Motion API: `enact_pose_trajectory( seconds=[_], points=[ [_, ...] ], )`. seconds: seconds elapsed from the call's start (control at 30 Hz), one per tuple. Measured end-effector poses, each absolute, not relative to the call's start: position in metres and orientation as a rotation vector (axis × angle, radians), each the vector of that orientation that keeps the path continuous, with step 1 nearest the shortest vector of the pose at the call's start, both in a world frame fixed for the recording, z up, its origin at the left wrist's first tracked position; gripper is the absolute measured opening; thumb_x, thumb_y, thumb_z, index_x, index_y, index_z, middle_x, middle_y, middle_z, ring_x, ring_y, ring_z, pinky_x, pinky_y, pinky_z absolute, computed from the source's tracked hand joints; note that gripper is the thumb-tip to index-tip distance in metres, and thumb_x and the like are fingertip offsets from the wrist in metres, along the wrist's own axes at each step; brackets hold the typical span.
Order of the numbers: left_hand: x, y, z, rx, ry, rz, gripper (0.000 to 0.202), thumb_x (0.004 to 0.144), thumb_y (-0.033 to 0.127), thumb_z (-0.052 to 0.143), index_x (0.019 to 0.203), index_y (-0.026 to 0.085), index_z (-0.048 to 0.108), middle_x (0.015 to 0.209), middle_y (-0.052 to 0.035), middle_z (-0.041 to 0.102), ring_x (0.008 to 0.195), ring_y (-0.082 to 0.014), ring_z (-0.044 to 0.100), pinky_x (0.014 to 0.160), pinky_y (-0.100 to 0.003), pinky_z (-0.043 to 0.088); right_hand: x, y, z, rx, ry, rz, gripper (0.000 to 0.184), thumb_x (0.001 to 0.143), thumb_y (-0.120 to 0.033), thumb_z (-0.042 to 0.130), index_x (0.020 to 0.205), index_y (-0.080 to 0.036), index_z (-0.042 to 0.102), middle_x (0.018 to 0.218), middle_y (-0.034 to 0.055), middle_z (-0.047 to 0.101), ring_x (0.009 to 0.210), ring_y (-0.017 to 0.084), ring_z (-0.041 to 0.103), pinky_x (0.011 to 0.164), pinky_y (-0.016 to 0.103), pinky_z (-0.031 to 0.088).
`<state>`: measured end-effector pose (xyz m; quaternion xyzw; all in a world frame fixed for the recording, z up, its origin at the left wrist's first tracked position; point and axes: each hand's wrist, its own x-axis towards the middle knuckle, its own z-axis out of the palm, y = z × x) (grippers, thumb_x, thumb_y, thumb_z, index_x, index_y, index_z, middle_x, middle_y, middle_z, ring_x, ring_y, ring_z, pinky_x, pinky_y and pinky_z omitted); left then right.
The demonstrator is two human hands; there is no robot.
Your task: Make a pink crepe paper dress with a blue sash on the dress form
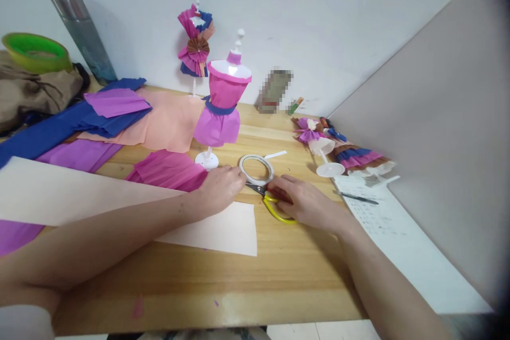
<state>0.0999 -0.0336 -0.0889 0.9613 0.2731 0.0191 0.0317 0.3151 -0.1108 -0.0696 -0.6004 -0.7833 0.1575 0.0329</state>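
Observation:
My left hand [223,187] is closed, its fingertips at the lower left rim of a white roll of tape [244,175]. A short loose tape end [275,154] sticks out from the roll. My right hand [300,201] is closed over the handles of a pair of scissors [283,218] with a yellow grip, its fingertips also close to the roll. The blades point left, toward my left fingers. Under my left forearm lies a long cream paper strip [223,228]. Just behind stands a small white dress form [229,71] in pink and purple crepe paper with a blue waistband.
Blue [59,127], peach [171,119] and magenta crepe paper [171,170] lie at left. A second dressed form [198,45] stands by the wall. More forms [362,158] lie at right, near a written sheet [398,239] and pen [358,198]. A flask [85,37] stands back left.

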Motion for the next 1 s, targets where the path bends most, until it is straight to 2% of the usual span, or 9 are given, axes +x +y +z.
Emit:
enact_pose_trajectory(
  seconds=[0.17,0.3,0.5,0.8,0.9,1.0],
  points=[
    [0.098,-0.031,-0.092,2.891,0.884,0.112,0.025,0.087,0.001,0.041,0.095,0.011,0.063,0.091,-0.0139,0.068,0.091,-0.0271,0.066,0.073,-0.036,0.051,0.325,-0.116,-0.064,-1.941,-2.397,0.520,0.020,0.075,-0.014,0.052,0.093,-0.022,0.056,0.083,0.0017,0.063,0.069,0.016,0.058,0.061,0.025,0.041],
    [0.096,-0.026,-0.095,2.809,0.919,0.146,0.018,0.089,0.011,0.046,0.087,0.014,0.063,0.090,-0.0104,0.069,0.087,-0.0242,0.066,0.069,-0.031,0.047,0.339,-0.118,-0.061,-1.991,-2.356,0.603,0.012,0.076,-0.022,0.056,0.087,-0.022,0.053,0.082,0.0015,0.063,0.066,0.016,0.057,0.058,0.025,0.041],
    [0.095,-0.019,-0.093,2.714,0.918,0.134,0.014,0.086,0.019,0.053,0.076,0.016,0.063,0.083,-0.0077,0.068,0.077,-0.0213,0.065,0.063,-0.028,0.042,0.349,-0.117,-0.060,-2.008,-2.266,0.744,0.012,0.074,-0.015,0.050,0.084,-0.021,0.055,0.079,0.0019,0.065,0.067,0.016,0.058,0.060,0.026,0.043],
    [0.093,-0.022,-0.086,2.623,0.960,0.120,0.015,0.084,0.017,0.053,0.075,0.016,0.066,0.081,-0.0070,0.069,0.077,-0.0212,0.064,0.062,-0.027,0.040,0.344,-0.119,-0.060,-2.048,-2.347,0.570,0.007,0.077,-0.022,0.054,0.079,-0.023,0.061,0.073,0.0004,0.066,0.061,0.016,0.058,0.055,0.025,0.040],
    [0.093,-0.022,-0.086,2.615,0.951,0.129,0.016,0.083,0.016,0.054,0.072,0.016,0.065,0.079,-0.0065,0.069,0.075,-0.0206,0.064,0.060,-0.027,0.038,0.333,-0.112,-0.067,-1.941,-2.236,0.345,0.011,0.081,-0.022,0.052,0.082,-0.020,0.063,0.082,0.0048,0.066,0.070,0.018,0.061,0.064,0.029,0.046],
    [0.093,-0.021,-0.088,2.616,0.939,0.147,0.016,0.083,0.017,0.053,0.072,0.016,0.065,0.078,-0.0065,0.068,0.073,-0.0205,0.063,0.059,-0.028,0.037,0.322,-0.099,-0.081,-1.669,-2.217,0.329,0.026,0.083,-0.018,0.051,0.105,-0.018,0.064,0.110,0.0109,0.064,0.092,0.021,0.064,0.080,0.033,0.051]
  ],
)
